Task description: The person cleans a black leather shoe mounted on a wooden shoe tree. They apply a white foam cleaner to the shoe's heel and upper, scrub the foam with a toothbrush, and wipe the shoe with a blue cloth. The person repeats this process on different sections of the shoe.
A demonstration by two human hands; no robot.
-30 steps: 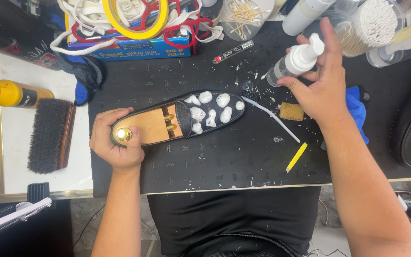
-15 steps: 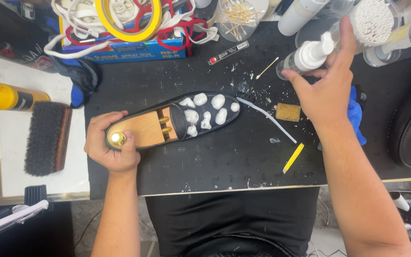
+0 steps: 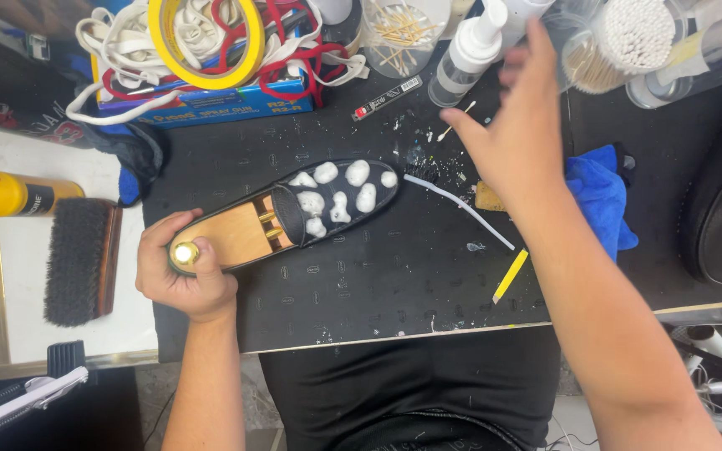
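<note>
This was a shoe-care workbench: a stained black work mat [image 3: 361,284] held a black loafer [image 3: 294,213] on a wooden shoe tree, a bristle brush [image 3: 77,260] lay at left, and cotton-swab jars [image 3: 637,38], tape and laces crowded the top edge.

black loafer [image 3: 294,215] on mat, foam blobs on toe, wooden shoe tree inside.

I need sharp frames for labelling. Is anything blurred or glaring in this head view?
Head view: right hand is motion-smeared near the foam bottle; left hand and the foam-dotted black shoe are sharp; the brass knob glares; lighting is even.
</note>
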